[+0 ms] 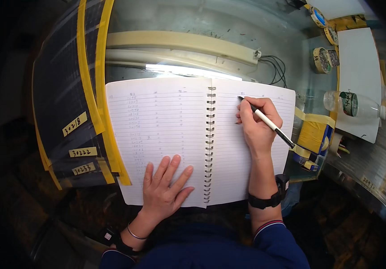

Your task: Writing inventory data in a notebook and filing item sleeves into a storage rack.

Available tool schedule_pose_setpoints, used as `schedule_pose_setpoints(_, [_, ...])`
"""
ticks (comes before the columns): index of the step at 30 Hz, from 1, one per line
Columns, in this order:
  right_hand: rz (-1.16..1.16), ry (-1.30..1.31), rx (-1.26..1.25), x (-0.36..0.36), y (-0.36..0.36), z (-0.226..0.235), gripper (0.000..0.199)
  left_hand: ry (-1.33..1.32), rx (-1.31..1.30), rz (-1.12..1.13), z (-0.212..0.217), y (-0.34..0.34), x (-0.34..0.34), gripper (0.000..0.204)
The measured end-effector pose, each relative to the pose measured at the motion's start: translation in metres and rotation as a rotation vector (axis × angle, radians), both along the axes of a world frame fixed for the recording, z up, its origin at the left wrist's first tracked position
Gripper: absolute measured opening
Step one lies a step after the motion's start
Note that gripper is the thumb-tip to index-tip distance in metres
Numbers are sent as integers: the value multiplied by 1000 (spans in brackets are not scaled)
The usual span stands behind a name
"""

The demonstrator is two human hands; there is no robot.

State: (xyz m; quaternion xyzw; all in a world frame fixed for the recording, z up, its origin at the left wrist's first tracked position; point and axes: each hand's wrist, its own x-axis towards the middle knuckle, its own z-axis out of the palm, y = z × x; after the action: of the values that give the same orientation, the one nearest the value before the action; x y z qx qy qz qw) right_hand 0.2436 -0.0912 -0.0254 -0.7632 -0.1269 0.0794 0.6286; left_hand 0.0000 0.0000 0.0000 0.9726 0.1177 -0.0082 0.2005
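Note:
A spiral-bound notebook (242, 179) lies open in front of me, its wire binding running down the middle. Handwritten columns fill much of the left lined page, while the right page bears only a few marks along its top. My left hand (164, 186) rests flat on the lower left page, fingers spread, holding nothing. In my right hand (260, 123) is a white pen (265, 119) with black ends, gripped in a writing hold. Its dark tip is near the top of the right page, just below the heading line; whether it touches the paper I cannot tell.
At left stands a dark panel (60, 80) edged with yellow tape and labels. Beyond the notebook, a long cream bar (179, 41) and a bright tube light lie under glass. On the right are tape rolls (321, 60), a clear bottle (365, 106) on a white board, and a yellow-blue box (313, 134).

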Motion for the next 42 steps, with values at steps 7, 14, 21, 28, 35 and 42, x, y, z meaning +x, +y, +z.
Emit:
schedule_pose_setpoints(7, [4, -12, -16, 3, -2, 0, 7, -21, -7, 3, 0, -2, 3, 49])
schedule_pose_setpoints(14, [54, -58, -63, 1, -3, -11, 2, 0, -60, 27, -5, 0, -1, 49])
schedule_pose_setpoints(21, [13, 23, -75, 3, -5, 0, 5, -60, -111, 51, 0, -1, 1, 48])
schedule_pose_setpoints(28, [17, 3, -107, -1, 1, -2, 5, -43, -90, 66, 0, 0, -2, 47])
schedule_pose_setpoints(35, [-7, -35, -66, 4, -4, 1, 2, -51, -133, 23, 3, -1, 5, 50])
schedule_pose_setpoints(42, [-17, 90, 76, -5, 5, -3, 4, -21, -7, 19, -3, 0, -3, 49])
